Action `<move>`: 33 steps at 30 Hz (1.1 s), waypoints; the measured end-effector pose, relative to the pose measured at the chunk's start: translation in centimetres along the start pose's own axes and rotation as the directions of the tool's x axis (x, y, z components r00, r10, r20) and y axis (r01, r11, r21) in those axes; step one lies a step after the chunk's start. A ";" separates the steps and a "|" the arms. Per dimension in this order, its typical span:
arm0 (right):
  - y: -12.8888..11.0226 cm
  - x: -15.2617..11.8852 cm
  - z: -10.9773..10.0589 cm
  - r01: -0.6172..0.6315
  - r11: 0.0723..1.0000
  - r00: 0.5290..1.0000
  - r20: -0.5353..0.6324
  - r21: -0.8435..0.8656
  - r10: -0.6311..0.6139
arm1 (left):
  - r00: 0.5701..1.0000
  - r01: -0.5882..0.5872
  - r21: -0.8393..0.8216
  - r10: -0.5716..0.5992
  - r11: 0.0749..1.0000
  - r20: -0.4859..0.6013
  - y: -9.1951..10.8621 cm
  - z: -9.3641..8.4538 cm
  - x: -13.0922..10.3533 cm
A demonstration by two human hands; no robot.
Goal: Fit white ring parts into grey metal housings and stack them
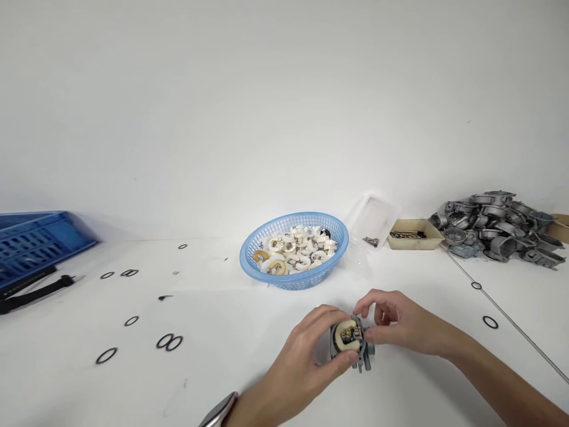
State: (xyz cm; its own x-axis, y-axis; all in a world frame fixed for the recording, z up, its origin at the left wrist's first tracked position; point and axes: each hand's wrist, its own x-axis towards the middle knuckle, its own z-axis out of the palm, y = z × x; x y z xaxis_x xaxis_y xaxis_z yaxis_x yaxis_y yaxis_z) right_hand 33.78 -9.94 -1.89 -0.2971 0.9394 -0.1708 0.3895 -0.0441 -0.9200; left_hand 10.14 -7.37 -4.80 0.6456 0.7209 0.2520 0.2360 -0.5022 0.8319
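A grey metal carburetor body (365, 356) sits low in front of me, its open side facing up. A cream U-shaped float (341, 337) lies in it, with small brass parts in the float's gap. My left hand (306, 356) grips the carburetor from the left, thumb at its near edge and fingers over the far edge. On the other side, my right hand (398, 323) has its thumb and index fingertip at the carburetor's right and far edges, the other fingers curled. Whether a small part is between those fingertips, I cannot tell.
A blue basket (293, 280) holds several white and tan floats. Behind it are a clear tray (376, 219) with pins and a cream box (411, 243). Carburetor bodies (498, 225) are heaped right. Black O-rings (106, 355) lie scattered; a blue crate (40, 243) stands left.
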 end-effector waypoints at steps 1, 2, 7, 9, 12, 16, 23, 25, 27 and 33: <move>-0.1 0.0 0.0 0.005 1.000 1.000 0.008 0.004 -0.005 | 1.000 -0.001 0.004 0.001 1.000 -0.004 0.0 0.0 0.0; -0.1 -0.1 0.0 0.010 1.000 1.000 0.017 0.007 -0.010 | 1.000 -0.002 0.007 0.002 1.000 -0.011 -0.1 0.1 0.0; -0.3 -0.2 0.2 0.002 1.000 1.000 0.031 -0.005 -0.002 | 0.999 -0.020 0.018 0.020 1.000 -0.027 -0.3 0.2 0.0; -0.3 -0.2 0.3 -0.022 0.999 1.000 0.017 -0.023 0.022 | 0.999 -0.021 0.023 0.022 1.000 -0.027 -0.3 0.2 0.1; -0.4 -0.3 0.5 -0.031 0.999 1.000 0.003 -0.044 0.031 | 1.000 -0.017 0.027 0.018 0.999 -0.023 -0.2 0.1 0.1; -0.5 -0.4 0.8 0.028 0.996 0.999 -0.023 -0.079 -0.030 | 0.999 -0.024 0.032 0.025 0.999 -0.030 -0.2 0.1 0.0; -0.8 -0.6 1.1 0.051 0.989 0.997 -0.052 -0.142 -0.059 | 0.999 -0.027 0.053 0.028 0.998 -0.021 -0.2 0.0 0.0; -0.8 -0.6 1.1 0.054 0.988 0.997 -0.053 -0.143 -0.062 | 0.999 -0.027 0.060 0.028 0.998 -0.024 -0.2 0.0 0.0; -0.8 -0.5 1.1 0.059 0.988 0.996 -0.053 -0.143 -0.067 | 0.999 -0.029 0.058 0.031 0.998 -0.025 -0.2 0.0 -0.1; -0.7 -0.5 1.1 0.060 0.986 0.996 -0.051 -0.154 -0.068 | 0.999 -0.027 0.046 0.029 0.999 -0.023 -0.2 0.1 -0.1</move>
State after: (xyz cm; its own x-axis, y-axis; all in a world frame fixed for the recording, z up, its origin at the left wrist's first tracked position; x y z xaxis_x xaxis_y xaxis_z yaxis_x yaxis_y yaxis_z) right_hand 32.71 -10.77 -1.55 -0.2786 0.9562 -0.0894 0.5006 0.0651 -0.8632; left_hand 10.07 -7.40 -5.01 0.6349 0.7173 0.2872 0.2517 -0.5434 0.8009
